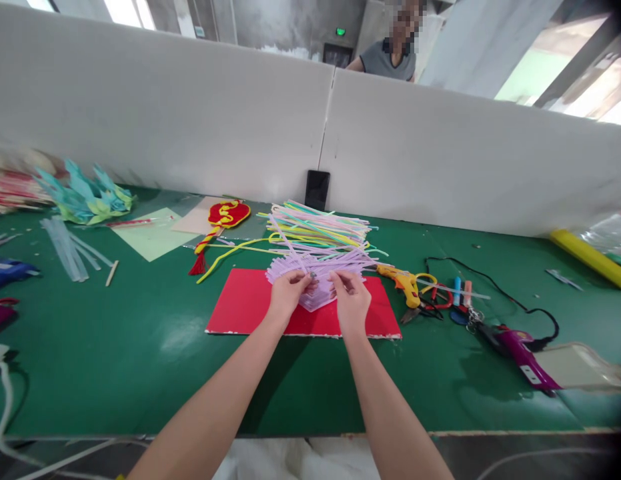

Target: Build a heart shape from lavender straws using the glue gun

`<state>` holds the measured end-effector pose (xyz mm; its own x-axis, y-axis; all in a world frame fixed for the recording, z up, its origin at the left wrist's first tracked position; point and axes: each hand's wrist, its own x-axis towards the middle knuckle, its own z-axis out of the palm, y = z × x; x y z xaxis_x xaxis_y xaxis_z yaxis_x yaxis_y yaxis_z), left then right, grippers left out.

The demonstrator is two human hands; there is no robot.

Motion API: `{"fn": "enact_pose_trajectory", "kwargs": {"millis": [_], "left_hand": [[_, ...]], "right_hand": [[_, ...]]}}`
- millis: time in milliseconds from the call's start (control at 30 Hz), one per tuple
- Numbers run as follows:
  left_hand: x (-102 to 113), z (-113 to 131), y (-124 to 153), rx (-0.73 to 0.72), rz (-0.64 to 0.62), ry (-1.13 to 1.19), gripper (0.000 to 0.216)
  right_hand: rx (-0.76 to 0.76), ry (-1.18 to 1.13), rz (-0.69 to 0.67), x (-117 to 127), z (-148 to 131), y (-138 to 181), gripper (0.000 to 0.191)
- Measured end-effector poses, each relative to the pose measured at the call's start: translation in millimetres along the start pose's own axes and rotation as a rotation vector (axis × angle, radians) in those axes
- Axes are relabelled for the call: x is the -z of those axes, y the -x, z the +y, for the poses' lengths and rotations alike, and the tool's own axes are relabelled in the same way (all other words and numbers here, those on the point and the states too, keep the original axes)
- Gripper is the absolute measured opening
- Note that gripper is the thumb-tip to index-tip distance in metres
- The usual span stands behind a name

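Observation:
On a red board (240, 303) lies a woven-looking piece of light purple pipe cleaners (313, 299), its lower edge coming to a point. My left hand (292, 292) is closed in a pinch at its left side, with a purple strand rising from the fingertips. Facing it, my right hand (350, 297) pinches at the right side; the fingers partly hide what they grip. Behind both hands lies a heap of loose pipe cleaners (320, 227) in pink, yellow, teal and purple.
Right of the board are a yellow glue gun (403, 283), pliers (415, 313) and a purple corded tool (527, 363). Leftward lie a red tasselled ornament (229, 213), green paper (153, 237) and clear glue sticks (67, 250). A phone (317, 189) leans on the partition (190, 113); a person (390, 60) is beyond.

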<state>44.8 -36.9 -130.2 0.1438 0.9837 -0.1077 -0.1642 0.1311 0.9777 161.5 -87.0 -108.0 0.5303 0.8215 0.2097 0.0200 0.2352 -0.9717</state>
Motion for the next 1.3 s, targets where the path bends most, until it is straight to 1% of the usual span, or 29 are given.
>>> {"fn": "enact_pose_trajectory", "kwargs": {"millis": [200,333,467,567,667,700,733,833,900,967,1067,1133,1200,1300], "left_hand": [[-2.9,5.0,5.8,0.042,-0.053,0.068,0.046],[-4.8,3.8,7.8,0.038,-0.079,0.067,0.05],[-4.2,1.3,6.6,0.006,-0.088,0.026,0.048],[-3.4,0.7,5.6,-0.047,-0.081,-0.04,0.042],[-2.5,2.9,7.0,-0.139,-0.047,-0.144,0.034],[-2.2,4.4,8.3,-0.181,-0.031,-0.189,0.031],[-2.0,6.1,9.9,-0.228,-0.014,-0.237,0.029],[-1.4,10.5,15.8,-0.39,0.016,-0.388,0.022],[-0.9,11.3,19.4,-0.505,0.027,-0.474,0.021],[-0.4,9.9,22.0,-0.612,0.034,-0.547,0.021],[0.3,5.3,23.9,-0.739,0.027,-0.629,0.023],[0.2,2.8,23.9,-0.797,0.018,-0.663,0.024],[-0.7,1.9,23.3,-0.84,0.017,-0.678,0.024],[-3.4,3.8,22.5,-0.872,0.023,-0.673,0.025]], "right_hand": [[-0.073,-0.047,-0.022,-2.4,7.2,-6.4,0.027],[-0.098,-0.088,-0.019,-1.5,12.1,-9.4,0.03],[-0.105,-0.109,-0.014,-0.5,16.3,-10.8,0.033],[-0.095,-0.113,-0.013,0.0,17.3,-11.2,0.033],[-0.072,-0.11,-0.025,-1.0,15.5,-9.1,0.031],[-0.064,-0.116,-0.051,-1.8,14.4,-7.8,0.031],[-0.055,-0.129,-0.097,-2.6,13.3,-6.3,0.03],[-0.012,-0.208,-0.29,-4.1,10.8,-1.7,0.029],[0.028,-0.237,-0.365,-3.7,9.5,0.6,0.029],[0.077,-0.19,-0.35,-2.4,7.8,2.2,0.028],[0.184,-0.041,-0.257,-0.6,4.7,3.6,0.021],[0.22,0.008,-0.209,-0.3,3.3,3.6,0.018],[0.18,-0.031,-0.19,-0.8,3.2,2.5,0.018],[0.049,-0.169,-0.171,-1.8,6.1,-1.1,0.022]]}}
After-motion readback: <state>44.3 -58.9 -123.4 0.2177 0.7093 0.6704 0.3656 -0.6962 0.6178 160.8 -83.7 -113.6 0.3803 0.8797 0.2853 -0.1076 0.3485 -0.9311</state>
